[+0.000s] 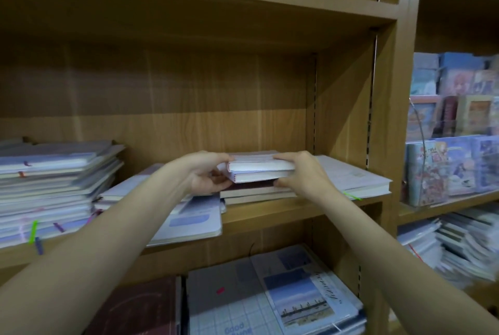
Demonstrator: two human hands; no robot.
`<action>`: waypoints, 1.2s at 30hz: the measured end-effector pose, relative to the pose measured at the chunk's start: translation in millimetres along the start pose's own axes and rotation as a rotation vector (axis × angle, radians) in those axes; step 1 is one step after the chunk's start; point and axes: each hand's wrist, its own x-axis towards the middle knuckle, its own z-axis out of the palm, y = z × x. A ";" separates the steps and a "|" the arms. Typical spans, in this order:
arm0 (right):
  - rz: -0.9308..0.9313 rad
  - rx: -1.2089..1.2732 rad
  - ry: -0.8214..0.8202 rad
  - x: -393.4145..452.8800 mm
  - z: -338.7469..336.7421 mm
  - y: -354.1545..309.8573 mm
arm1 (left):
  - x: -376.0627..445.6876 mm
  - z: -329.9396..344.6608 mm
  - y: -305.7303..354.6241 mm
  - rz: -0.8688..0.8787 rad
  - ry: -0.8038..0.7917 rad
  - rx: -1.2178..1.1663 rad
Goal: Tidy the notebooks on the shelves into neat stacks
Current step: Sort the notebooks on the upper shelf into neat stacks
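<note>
Two white, thick-paged notebooks [260,169] on a short maroon-covered stack [256,192], mid wooden shelf [270,213]; left hand [208,175] clamped on their stitched spine end, right hand [299,175] gripping the opposite end. Left of the stack: glossy pale-blue notebook [194,219] overhanging the shelf edge, tall uneven pile [54,188] beyond

The tall stack of notebooks [51,188] runs off the left edge; the books on the right-hand shelves [456,167] are blurred, their covers unreadable.
</note>
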 end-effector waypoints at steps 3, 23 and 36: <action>-0.063 0.009 0.071 -3.8 -10.4 -7.5 | -11.0 3.8 -2.0 0.116 -0.001 -0.071; -0.062 -0.480 -0.218 -57.1 -90.8 96.3 | 8.4 89.1 -30.2 0.532 -0.163 1.149; -0.064 -0.579 -0.153 1.5 -76.6 82.1 | 16.6 71.5 -31.0 0.603 -0.128 1.349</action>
